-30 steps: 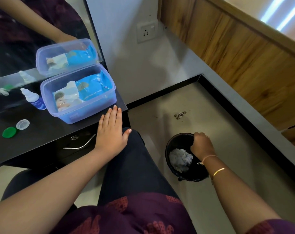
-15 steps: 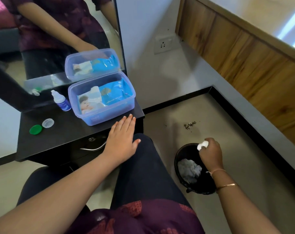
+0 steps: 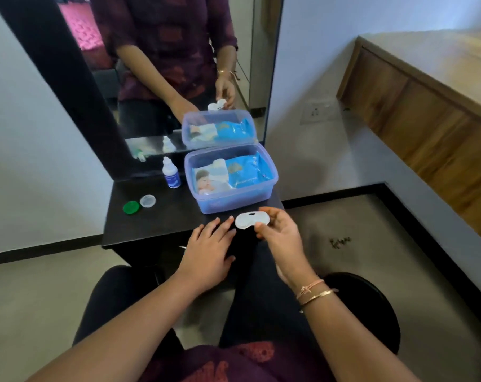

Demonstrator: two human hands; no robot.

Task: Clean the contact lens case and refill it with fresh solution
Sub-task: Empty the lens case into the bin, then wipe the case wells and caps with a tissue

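Observation:
My right hand [image 3: 280,235] pinches a white two-well contact lens case [image 3: 250,220] at its right end and holds it over the front edge of the black table [image 3: 156,221]. My left hand [image 3: 209,248] rests flat on the table edge just left of the case, fingers straight. A green cap [image 3: 131,207] and a clear cap [image 3: 147,201] lie side by side at the table's left. A small white solution bottle [image 3: 171,173] with a blue label stands upright behind them.
An open blue plastic box [image 3: 233,202] holding a wet-wipes pack sits at the table's back right, against a mirror [image 3: 178,64]. A black bin [image 3: 371,307] stands on the floor to my right, partly behind my right arm. A wooden bed frame runs along the right wall.
My right hand rose from the black bin on the floor to the table edge, carrying the lens case. My view swung up and left; my left hand stayed on the table.

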